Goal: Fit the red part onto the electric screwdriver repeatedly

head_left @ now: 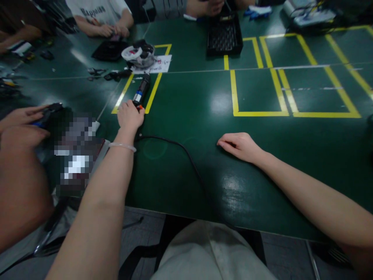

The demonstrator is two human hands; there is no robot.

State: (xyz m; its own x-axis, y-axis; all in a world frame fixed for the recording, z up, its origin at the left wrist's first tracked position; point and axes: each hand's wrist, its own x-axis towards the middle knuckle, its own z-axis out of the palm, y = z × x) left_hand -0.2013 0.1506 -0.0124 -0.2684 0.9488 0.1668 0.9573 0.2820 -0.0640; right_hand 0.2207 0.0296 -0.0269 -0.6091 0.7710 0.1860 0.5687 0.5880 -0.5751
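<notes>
My left hand (130, 116), with a pale bangle at its wrist, is closed around the rear of a black electric screwdriver (142, 90). The tool lies within a yellow taped outline, its front pointing away from me. It has a blue and white band and an orange-red part beside my thumb. A black cord (183, 147) runs from it across the green table toward my lap. My right hand (240, 146) rests on the table farther right, fingers curled together, with nothing visible in them.
Beyond the screwdriver sit a bundle of clear and white material (139, 55) and a paper sheet (163, 63). A black tray (225, 37) stands at the far side. Yellow tape (260, 114) marks the table. Co-workers' hands are at the left (23, 120) and across the table (113, 30).
</notes>
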